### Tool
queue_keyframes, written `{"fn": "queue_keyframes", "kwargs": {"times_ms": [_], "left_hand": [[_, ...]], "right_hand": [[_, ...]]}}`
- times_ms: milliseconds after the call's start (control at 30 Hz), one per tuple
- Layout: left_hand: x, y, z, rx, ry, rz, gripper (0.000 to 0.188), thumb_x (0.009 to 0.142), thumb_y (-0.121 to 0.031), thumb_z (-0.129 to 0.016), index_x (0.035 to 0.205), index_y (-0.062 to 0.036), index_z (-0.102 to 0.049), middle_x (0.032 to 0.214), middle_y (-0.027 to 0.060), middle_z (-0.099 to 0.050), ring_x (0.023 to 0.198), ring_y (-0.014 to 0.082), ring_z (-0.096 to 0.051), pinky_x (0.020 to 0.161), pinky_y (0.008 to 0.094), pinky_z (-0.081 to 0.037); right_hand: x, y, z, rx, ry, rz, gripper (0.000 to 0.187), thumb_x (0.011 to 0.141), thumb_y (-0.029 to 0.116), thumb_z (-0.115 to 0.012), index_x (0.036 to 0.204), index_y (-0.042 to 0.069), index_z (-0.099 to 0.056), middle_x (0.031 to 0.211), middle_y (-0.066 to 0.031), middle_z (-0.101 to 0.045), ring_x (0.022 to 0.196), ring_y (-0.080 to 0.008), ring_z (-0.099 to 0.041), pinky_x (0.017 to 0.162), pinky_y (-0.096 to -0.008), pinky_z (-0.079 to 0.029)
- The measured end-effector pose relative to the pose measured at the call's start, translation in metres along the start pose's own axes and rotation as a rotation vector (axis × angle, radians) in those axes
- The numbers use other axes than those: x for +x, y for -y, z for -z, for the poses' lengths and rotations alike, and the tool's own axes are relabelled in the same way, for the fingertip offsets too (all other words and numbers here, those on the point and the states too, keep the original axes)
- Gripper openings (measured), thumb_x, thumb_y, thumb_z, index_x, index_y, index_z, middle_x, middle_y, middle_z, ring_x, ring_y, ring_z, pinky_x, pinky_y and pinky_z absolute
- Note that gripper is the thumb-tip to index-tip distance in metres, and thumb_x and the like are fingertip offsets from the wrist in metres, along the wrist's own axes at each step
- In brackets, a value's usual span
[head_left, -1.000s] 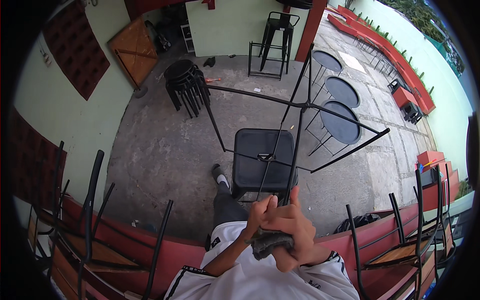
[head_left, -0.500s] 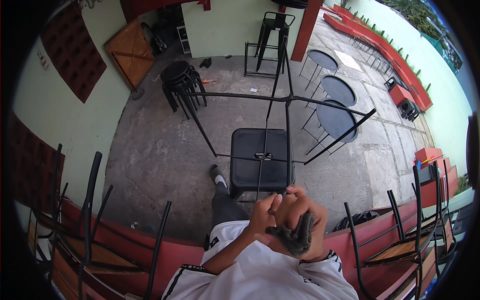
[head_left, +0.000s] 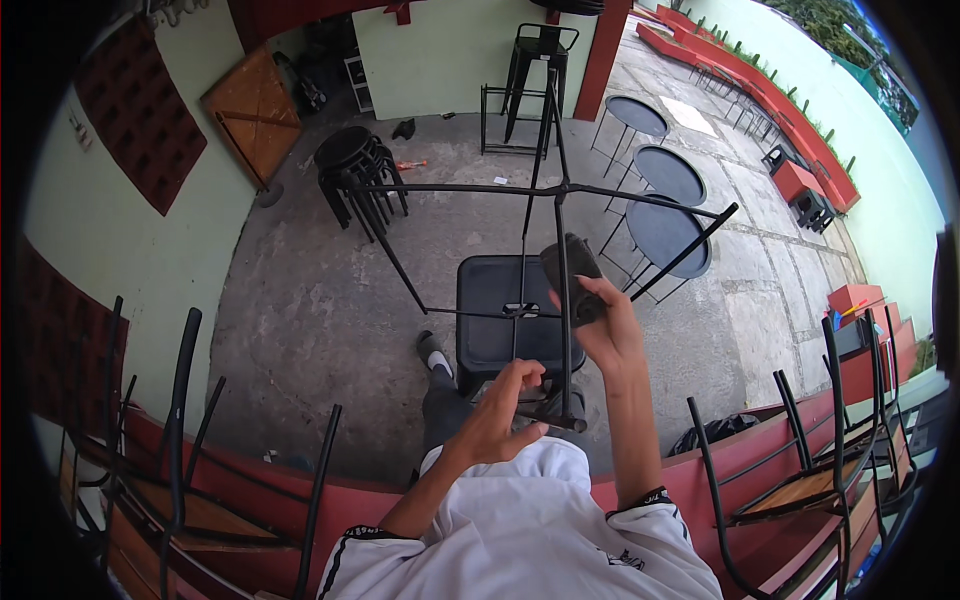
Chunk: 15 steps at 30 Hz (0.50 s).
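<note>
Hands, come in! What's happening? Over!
Right hand holding dark cloth at black metal frame. Left hand open beside frame's near end. Black stool showing behind frame's bars.

High on the person's head, the left fisheye peers steeply down and forward, upright and wide! The white shirt (head_left: 530, 520) fills six o'clock, right up close; the left hand (head_left: 497, 415) sits just above it, the right hand (head_left: 611, 335) near too, towards three. Way out at twelve stands the pale green wall (head_left: 440, 70), and straight edges bow towards the dark, rounded rim!
</note>
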<state>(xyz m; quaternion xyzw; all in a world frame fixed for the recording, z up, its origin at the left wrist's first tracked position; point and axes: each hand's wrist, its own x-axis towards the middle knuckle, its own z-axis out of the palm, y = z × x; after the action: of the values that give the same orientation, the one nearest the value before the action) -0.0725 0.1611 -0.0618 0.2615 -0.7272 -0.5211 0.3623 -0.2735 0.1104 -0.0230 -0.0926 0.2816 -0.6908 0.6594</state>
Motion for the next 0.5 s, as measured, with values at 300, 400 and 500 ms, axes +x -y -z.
{"fn": "queue_keyframes", "kwargs": {"times_ms": [300, 400, 500], "left_hand": [[0.123, -0.117, 0.09, 0.426, -0.28, -0.598, 0.04, 0.077, -0.016, -0.058, 0.113, 0.0006, -0.05, 0.112, 0.0181, -0.052, 0.104, 0.0346, -0.053, 0.093, 0.0417, -0.04], [0.19, -0.124, 0.073, 0.676, -0.214, -0.59, 0.038, 0.086, -0.022, -0.054, 0.118, -0.0001, -0.054, 0.122, 0.0156, -0.055, 0.116, 0.0331, -0.052, 0.099, 0.0416, -0.038], [0.237, -0.108, 0.049, 0.722, -0.138, -0.511, 0.042, 0.09, -0.029, -0.052, 0.119, 0.001, -0.056, 0.126, 0.019, -0.055, 0.121, 0.0342, -0.05, 0.103, 0.0429, -0.037]], "right_hand": [[0.016, 0.025, -0.075, 0.024, 0.326, 0.065, 0.041, 0.077, -0.009, -0.042, 0.117, -0.012, -0.047, 0.121, -0.0215, -0.053, 0.114, -0.0329, -0.054, 0.108, -0.0508, -0.041], [0.01, 0.033, -0.072, 0.038, 0.369, 0.047, 0.043, 0.076, -0.009, -0.042, 0.119, -0.014, -0.044, 0.123, -0.0231, -0.052, 0.116, -0.0334, -0.053, 0.109, -0.0512, -0.039], [-0.007, 0.036, -0.073, 0.011, 0.344, 0.064, 0.046, 0.074, -0.008, -0.042, 0.12, -0.016, -0.042, 0.124, -0.0244, -0.052, 0.118, -0.034, -0.053, 0.109, -0.051, -0.039]]}}
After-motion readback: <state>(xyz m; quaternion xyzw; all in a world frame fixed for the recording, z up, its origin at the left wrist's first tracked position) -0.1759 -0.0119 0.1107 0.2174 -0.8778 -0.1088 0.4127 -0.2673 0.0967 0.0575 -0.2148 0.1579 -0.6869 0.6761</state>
